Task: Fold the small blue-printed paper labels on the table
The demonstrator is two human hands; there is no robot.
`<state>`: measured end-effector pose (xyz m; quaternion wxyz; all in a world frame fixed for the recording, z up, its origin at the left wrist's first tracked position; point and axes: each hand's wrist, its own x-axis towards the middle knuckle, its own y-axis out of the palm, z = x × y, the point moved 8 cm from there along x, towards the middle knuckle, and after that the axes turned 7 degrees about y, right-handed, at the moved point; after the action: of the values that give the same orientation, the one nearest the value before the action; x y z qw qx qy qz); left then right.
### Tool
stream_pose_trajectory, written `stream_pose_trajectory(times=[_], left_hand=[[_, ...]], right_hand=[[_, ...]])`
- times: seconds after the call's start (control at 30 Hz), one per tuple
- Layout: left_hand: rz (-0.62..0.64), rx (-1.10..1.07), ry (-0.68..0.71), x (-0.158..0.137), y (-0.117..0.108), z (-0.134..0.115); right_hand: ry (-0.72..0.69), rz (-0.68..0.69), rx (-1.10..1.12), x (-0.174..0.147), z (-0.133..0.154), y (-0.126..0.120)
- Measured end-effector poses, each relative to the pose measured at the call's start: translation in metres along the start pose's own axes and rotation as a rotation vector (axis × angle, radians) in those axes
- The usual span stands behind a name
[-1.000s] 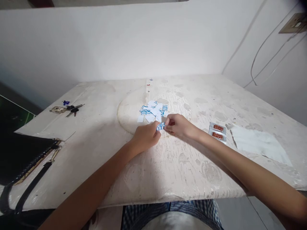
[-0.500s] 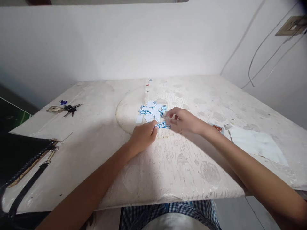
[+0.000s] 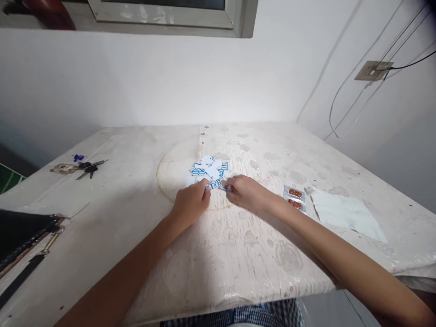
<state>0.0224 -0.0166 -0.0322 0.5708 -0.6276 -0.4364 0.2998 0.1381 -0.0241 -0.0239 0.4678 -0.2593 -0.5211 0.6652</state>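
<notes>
A white paper cutout (image 3: 213,169) with blue printed or drawn lines lies in the middle of the table, its outline jagged with several projecting parts. At its near left edge, my left hand (image 3: 192,200) is closed, thumb and forefinger pinching the paper. My right hand (image 3: 247,193) is closed at the near right side, fingertips pressed together on a blue-lined end of the paper. Those fingertips hide part of what they grip. A plain white paper piece (image 3: 191,180) shows beside the left hand.
Keys (image 3: 89,168) and a small purple item (image 3: 78,158) lie at left, above a black bag (image 3: 27,234) with a strap. A blister pack of red-brown pieces (image 3: 294,198) and a white cloth (image 3: 347,213) lie right. Wires hang from a wall socket (image 3: 374,71).
My right hand has come down and closed its fingers on the near right part of the paper. The left hand keeps its pinch. The camera has tilted up, showing more of the window.
</notes>
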Motion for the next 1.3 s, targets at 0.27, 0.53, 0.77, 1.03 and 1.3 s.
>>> stream_pose_trajectory(times=[0.27,0.53,0.77,1.03,1.3], left_hand=[[0.06,-0.036,0.003,0.0,0.004,-0.001],[0.11,0.022,0.043,-0.001,0.01,-0.005],[0.101,0.004,0.069,0.0,0.01,-0.006],[0.084,-0.046,0.109,0.002,0.011,-0.01],[0.106,-0.035,0.121,0.002,0.015,-0.01]], right_hand=[[0.099,-0.122,-0.233,0.005,-0.017,-0.01],[0.079,-0.097,0.585,0.011,-0.018,-0.018],[0.246,0.101,1.024,0.01,-0.012,-0.005],[-0.022,0.051,0.746,-0.002,0.008,-0.011],[-0.121,-0.051,0.279,-0.007,0.019,-0.01]])
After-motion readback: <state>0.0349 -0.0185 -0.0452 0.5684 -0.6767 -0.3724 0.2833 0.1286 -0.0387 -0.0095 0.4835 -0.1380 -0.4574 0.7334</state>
